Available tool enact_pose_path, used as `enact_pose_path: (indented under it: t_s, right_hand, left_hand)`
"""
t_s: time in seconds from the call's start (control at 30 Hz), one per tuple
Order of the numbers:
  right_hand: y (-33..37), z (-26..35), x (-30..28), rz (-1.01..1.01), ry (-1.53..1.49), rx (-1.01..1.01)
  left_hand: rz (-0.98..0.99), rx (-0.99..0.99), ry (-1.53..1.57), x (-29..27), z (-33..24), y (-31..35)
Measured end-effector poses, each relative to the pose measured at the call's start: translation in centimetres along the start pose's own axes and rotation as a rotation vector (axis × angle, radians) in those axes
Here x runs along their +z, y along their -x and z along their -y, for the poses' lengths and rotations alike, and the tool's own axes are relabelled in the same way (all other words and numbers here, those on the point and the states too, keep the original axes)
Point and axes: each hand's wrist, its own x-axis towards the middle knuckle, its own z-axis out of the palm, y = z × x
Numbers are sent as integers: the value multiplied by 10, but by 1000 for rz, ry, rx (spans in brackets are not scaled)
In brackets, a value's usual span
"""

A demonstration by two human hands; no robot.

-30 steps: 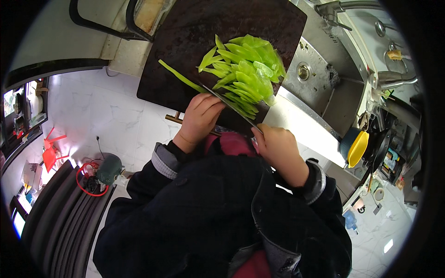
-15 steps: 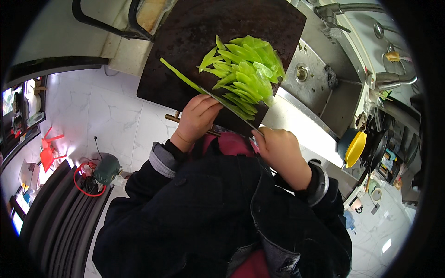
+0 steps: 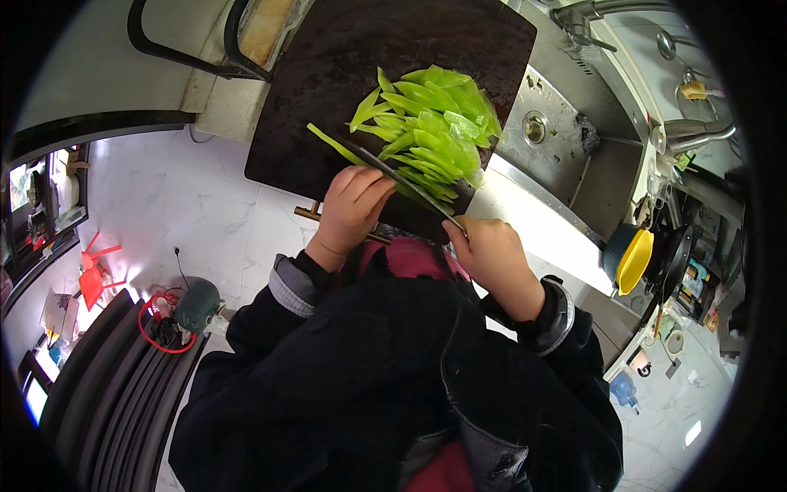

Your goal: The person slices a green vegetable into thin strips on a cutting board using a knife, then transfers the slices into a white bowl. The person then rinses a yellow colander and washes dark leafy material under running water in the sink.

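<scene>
Kitchen with white marbled floor; a dark cutting board (image 3: 393, 37) is used as work surface and taken as landmark. Nearest, at the board's near edge, the left hand (image 3: 352, 207) is placed with fingers curled down beside the blade. A bit of green is glimpsed by the fingertips, but whether anything is gripped or just pressed cannot be told. Knife handle is clasped in the right hand (image 3: 496, 258), just off the board's near-right corner; the knife (image 3: 418, 193) is slanted over the board toward its left. A long green strip (image 3: 329, 141) is seen on the left part of the board, its near end hidden by knife and hand. Farther in, overlapping green slices (image 3: 447, 135) are heaped around the middle and right of the board.

Step judged: slicing of the green vegetable under way, much of it apparently cut. For the next cut, a steady hold on the piece and fingertips tucked clear of the edge are called for.

Beyond the board's right side, a steel sink (image 3: 611, 176) is set, with a faucet (image 3: 578, 20) at its far end. Well right of the board, a yellow container (image 3: 635, 262) is stood. Far off to the board's left, a red stool (image 3: 93, 279) is placed.
</scene>
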Motion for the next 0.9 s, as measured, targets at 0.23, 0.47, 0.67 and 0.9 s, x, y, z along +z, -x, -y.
enact_pose_path:
  t_s: [0.23, 0.47, 0.67, 0.9]
  right_hand:
    - [21, 12, -21, 128, 76, 86]
    - [9, 8, -3, 28, 85, 22]
    - [12, 7, -4, 55, 69, 20]
    - [9, 12, -7, 80, 79, 20]
  left_hand:
    - [-1, 40, -20, 2, 0, 2]
    - [7, 18, -1, 3, 0, 2]
    - [-4, 20, -6, 2, 0, 3]
    - [19, 7, 14, 0, 3, 2]
